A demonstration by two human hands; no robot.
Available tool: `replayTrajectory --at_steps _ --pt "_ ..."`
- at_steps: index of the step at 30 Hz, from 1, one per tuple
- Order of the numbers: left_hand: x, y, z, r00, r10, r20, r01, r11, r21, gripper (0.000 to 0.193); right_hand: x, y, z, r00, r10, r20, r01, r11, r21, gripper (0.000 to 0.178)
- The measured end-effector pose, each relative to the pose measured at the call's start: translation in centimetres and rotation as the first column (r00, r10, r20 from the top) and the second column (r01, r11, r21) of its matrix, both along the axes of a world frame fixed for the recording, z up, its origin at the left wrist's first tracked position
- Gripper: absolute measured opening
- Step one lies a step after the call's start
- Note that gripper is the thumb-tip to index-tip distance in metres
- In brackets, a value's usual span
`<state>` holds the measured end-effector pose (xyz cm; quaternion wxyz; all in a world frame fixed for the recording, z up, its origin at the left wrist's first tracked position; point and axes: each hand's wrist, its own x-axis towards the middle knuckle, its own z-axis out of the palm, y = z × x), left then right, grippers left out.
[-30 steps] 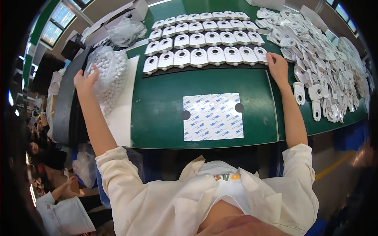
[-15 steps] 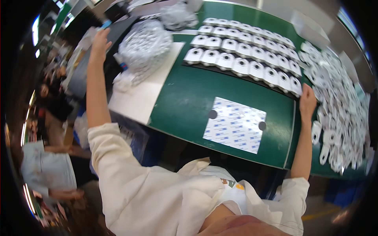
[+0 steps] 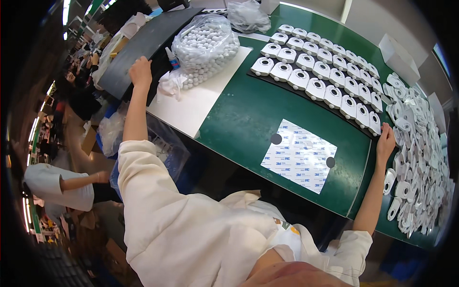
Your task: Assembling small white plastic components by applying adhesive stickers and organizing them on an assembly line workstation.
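My left hand [image 3: 141,71] is closed, its fingers curled over the near part of a long black surface [image 3: 138,48]; what it holds, if anything, is hidden. At the right end of a black board [image 3: 334,111], my right hand [image 3: 386,141] has its fingers bent together against the corner. Rows of white plastic pieces [image 3: 315,89] with dark-ringed holes cover that board, and small white balls show at their near ends. In front of it, a white sheet with blue print [image 3: 300,165] lies on the green table [image 3: 239,129], with dark round discs [image 3: 276,139] at its edges.
A clear bag of white balls [image 3: 205,48] sits on pale board [image 3: 191,110], a small bottle [image 3: 172,58] beside it. Loose white pieces [image 3: 416,153] are heaped at the right. A white box [image 3: 399,60] stands behind. Another person [image 3: 62,184] is at the far left.
My left hand has drawn back toward me along the black surface. My right hand stays at the board's right end. The whole view has shifted and turned.
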<state>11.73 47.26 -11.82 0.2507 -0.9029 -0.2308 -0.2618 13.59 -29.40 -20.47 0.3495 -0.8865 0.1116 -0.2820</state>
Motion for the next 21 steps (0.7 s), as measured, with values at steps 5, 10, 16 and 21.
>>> replayTrajectory --at_steps 5,10,16,21 --pt "-1.2 -0.2 2.8 0.987 -0.111 -0.118 0.121 0.989 0.087 0.007 0.1 -0.4 -0.4 1.000 0.002 0.016 -0.002 1.000 0.030 0.040" --pt "-3.0 -0.1 11.1 0.982 -0.046 0.181 0.033 0.997 0.076 0.015 -0.1 -0.1 -0.1 1.000 -0.010 -0.002 0.010 0.999 0.030 0.040" --pt "-4.1 -7.9 14.6 0.895 -0.233 0.381 0.221 0.972 0.075 0.024 0.3 -1.1 -1.1 0.998 -0.012 0.062 0.009 0.999 0.053 0.038" --pt "-1.0 -15.1 11.7 0.481 -0.734 0.479 0.666 0.662 0.344 0.035 0.3 -1.3 -1.2 0.992 -0.041 0.117 0.036 0.998 0.047 0.036"
